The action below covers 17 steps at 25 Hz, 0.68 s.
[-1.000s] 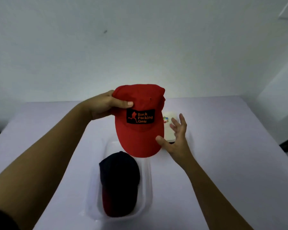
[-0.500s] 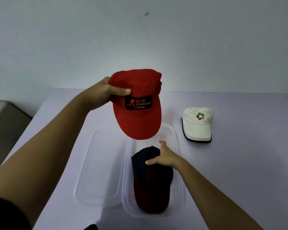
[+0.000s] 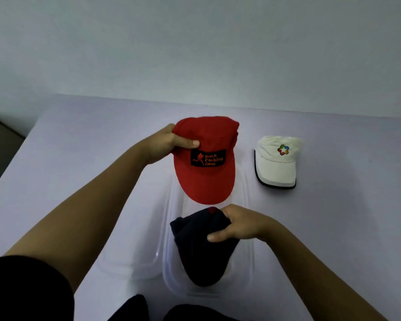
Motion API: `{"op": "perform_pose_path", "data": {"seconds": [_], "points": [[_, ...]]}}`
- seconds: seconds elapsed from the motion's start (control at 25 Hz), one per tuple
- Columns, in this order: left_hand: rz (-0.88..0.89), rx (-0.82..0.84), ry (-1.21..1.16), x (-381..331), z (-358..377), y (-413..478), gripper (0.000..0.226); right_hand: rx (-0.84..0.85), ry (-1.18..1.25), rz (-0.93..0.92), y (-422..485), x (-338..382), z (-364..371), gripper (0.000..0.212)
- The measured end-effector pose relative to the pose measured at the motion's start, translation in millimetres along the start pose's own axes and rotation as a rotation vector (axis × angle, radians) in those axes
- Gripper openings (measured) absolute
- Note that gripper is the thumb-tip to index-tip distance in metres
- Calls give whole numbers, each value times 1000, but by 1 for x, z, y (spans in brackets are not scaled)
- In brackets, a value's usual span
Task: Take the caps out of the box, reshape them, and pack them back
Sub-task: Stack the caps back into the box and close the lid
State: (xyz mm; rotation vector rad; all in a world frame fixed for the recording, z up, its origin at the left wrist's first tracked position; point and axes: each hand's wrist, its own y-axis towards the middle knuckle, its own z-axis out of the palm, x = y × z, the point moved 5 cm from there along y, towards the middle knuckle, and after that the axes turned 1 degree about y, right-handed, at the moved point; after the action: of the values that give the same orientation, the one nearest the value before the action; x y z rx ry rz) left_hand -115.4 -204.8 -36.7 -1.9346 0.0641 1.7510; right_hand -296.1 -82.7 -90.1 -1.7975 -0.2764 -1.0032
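The left hand (image 3: 162, 144) pinches a red fabric cap (image 3: 206, 158) above the clear plastic box (image 3: 245, 269). The right hand (image 3: 239, 225) grips a dark cap (image 3: 202, 251) inside it. Lifting one-handed could crush the crown or drag the box across the desk (image 3: 79, 158).

A pale lavender table (image 3: 83, 144) is seen filling most of the view, set against a plain grey-white wall (image 3: 195, 47). At the far left, a strip of darker floor (image 3: 0, 144) is seen beyond the table's edge.
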Motion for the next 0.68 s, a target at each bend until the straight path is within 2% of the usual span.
{"op": "perform_pose_path", "data": {"seconds": [0.12, 0.24, 0.4, 0.48, 0.56, 0.6, 0.68], "points": [[-106, 64, 70, 39, 29, -2, 33, -63, -21, -117, -17, 7, 12, 40], [-197, 98, 41, 73, 44, -15, 33, -147, -33, -180, -26, 5, 19, 34], [-286, 143, 45, 105, 56, -35, 40, -245, 169, -204, -29, -12, 21, 34], [-308, 144, 31, 112, 61, -40, 44, -422, 145, -242, -27, -25, 16, 45], [-320, 116, -35, 113, 65, -43, 39, -674, -28, -272, -25, -37, 7, 61], [-326, 101, -66, 113, 66, -43, 37, -738, -76, -276, -22, -41, 3, 62], [-338, 88, -109, 114, 69, -44, 36, -717, -83, -281, -13, -44, -1, 58]]}}
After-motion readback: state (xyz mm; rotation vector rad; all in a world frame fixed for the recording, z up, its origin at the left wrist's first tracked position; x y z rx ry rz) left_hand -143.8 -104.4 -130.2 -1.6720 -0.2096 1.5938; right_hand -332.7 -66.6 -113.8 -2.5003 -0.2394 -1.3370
